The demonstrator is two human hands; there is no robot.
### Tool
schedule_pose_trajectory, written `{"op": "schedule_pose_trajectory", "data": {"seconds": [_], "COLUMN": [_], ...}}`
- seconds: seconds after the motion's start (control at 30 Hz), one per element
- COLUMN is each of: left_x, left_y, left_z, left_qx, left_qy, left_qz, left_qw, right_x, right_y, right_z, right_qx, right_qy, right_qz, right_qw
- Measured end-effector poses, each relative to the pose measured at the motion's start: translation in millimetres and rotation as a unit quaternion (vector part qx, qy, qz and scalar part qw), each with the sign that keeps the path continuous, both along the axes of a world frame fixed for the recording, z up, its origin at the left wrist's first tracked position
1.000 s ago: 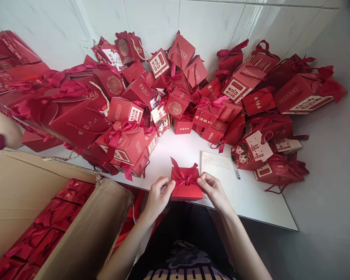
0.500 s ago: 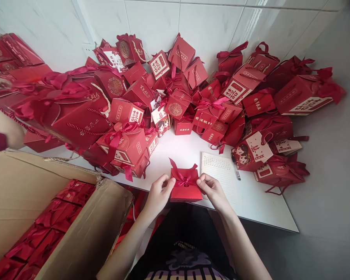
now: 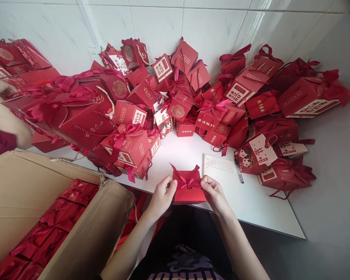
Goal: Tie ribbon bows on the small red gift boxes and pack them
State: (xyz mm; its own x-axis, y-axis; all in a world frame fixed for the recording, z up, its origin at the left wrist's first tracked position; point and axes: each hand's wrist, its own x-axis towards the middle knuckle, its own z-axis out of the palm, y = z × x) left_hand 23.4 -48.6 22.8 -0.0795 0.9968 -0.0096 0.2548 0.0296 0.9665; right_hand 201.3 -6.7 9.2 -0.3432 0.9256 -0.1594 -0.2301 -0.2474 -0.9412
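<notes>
A small red gift box (image 3: 189, 196) sits at the front edge of the white table, in front of my body. A shiny red ribbon (image 3: 189, 182) is tied in a bow across its top, with two loose tails pointing away from me. My left hand (image 3: 163, 194) pinches the bow's left loop between thumb and fingers at the box's left side. On the opposite side, my right hand (image 3: 215, 192) pinches the right loop the same way. The ribbon is stretched sideways between both hands.
Red gift boxes (image 3: 182, 105) with ribbons and cords crowd the table's back and sides. A lined notebook (image 3: 221, 171) and a marker pen (image 3: 239, 173) lie on the right. An open cardboard carton (image 3: 84, 229) at left holds bow-tied boxes. Another person's arm (image 3: 10, 112) reaches in at far left.
Both hands have moved slightly apart, and the bow's loops are pulled wider and its knot looks tighter. The other person's arm has shifted a little. The view has shifted slightly.
</notes>
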Motion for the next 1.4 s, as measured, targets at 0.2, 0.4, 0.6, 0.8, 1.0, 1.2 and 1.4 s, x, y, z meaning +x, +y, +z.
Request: {"op": "schedule_pose_trajectory", "data": {"seconds": [0.2,0.4,0.6,0.8,1.0,1.2,1.4], "left_x": [2.5,0.9,-10.2,-22.6,-21.3,-24.7,-20.9], "left_y": [3.1,4.9,6.4,31.8,51.8,55.6,57.3], "left_z": [-6.4,-12.1,-7.2,-10.6,-6.2,-5.3,-13.1], "left_qx": [0.004,0.003,-0.016,-0.042,0.0,-0.005,-0.046], "left_qy": [-0.022,-0.056,-0.055,-0.084,-0.147,-0.092,-0.15], "left_qz": [0.001,0.0,-0.029,0.006,0.007,0.058,0.053], "left_qw": [1.0,0.998,0.998,0.996,0.989,0.994,0.986], "right_x": [-1.3,3.4,9.3,9.8,9.2,9.1,8.6], "right_y": [1.7,4.5,6.0,6.4,5.4,5.7,6.2], "right_z": [-2.8,-2.6,-3.1,0.6,1.5,-0.5,-2.1], "right_qx": [-0.038,-0.043,-0.024,0.0,-0.002,-0.016,-0.028], "right_qy": [0.042,0.015,-0.037,-0.072,-0.067,-0.06,-0.059], "right_qz": [-0.012,0.027,0.038,0.034,0.028,0.028,0.039], "right_qw": [0.998,0.999,0.998,0.997,0.997,0.998,0.997]}}
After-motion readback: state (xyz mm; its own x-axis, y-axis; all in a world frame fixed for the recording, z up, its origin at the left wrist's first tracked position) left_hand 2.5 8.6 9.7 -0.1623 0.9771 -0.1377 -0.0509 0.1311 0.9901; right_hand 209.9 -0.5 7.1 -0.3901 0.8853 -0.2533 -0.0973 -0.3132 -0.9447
